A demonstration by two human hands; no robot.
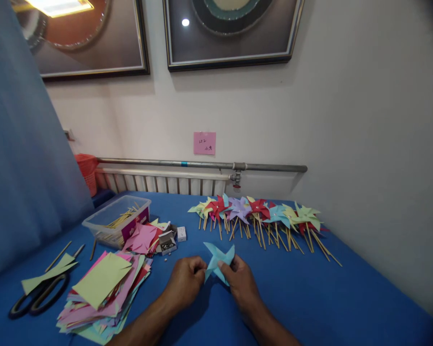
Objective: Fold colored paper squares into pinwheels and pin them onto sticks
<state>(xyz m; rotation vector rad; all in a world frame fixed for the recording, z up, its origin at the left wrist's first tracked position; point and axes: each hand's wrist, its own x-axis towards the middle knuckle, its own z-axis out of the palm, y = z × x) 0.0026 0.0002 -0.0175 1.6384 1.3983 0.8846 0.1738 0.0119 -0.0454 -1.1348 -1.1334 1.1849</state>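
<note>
A light-blue paper pinwheel (213,264) is held over the blue table, its blades folded toward the middle. My right hand (243,283) grips it from the right, with the thumb pressed on the front near the centre. Curled closed at the pinwheel's left edge is my left hand (185,281); its fingertips touch or nearly touch a blade, and what they pinch is hidden. Left of that hand lie an open small box of metal pins (167,243), a white small box (181,234) and cut pink paper (142,239).
Finished pinwheels (240,209) on sticks lie in a row along the back right. At left are a stack of coloured paper (103,278), scissors (48,293) under pale green paper, and a clear plastic box (115,216) of sticks. A wall with a radiator (166,182) stands behind.
</note>
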